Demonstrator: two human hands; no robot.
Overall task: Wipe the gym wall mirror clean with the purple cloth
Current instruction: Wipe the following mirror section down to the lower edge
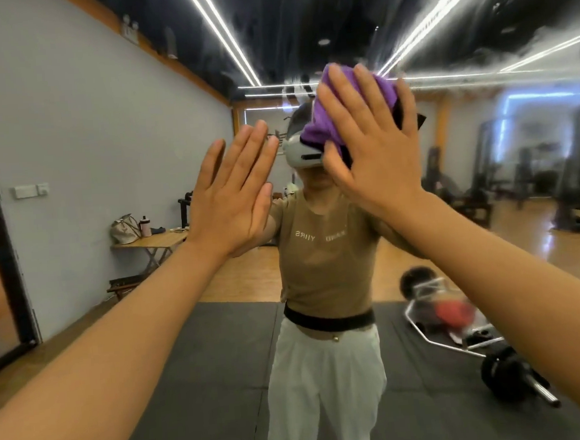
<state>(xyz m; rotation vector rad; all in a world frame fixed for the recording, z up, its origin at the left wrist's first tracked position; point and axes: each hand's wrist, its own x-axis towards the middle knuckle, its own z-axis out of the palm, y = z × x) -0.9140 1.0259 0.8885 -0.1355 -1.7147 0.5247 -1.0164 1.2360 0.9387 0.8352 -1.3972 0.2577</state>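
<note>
Two bare forearms reach up from the bottom corners toward the mirror, which fills the whole view. At the end of the right forearm, the right hand lies flat with its fingers straight and spread, pressing the purple cloth against the glass high up and a little right of centre. The cloth is bunched under the palm; its folds show past the fingertips at the top and hang out on the left side of the hand, covering part of the reflected headset. The left hand is wide open and holds nothing, fingers straight and close together, palm laid against the glass, lower than the right hand and to the left of it, meeting its own reflection. Between the two hands the mirror shows the person in a tan shirt and white trousers, standing on a dark floor mat. Cloudy smears streak the upper right of the glass across the reflected ceiling lights. Farther out in the reflection, a barbell lies on the mat at the lower right, and a folding table with a bag and a bottle stands along the grey wall at the left.
</note>
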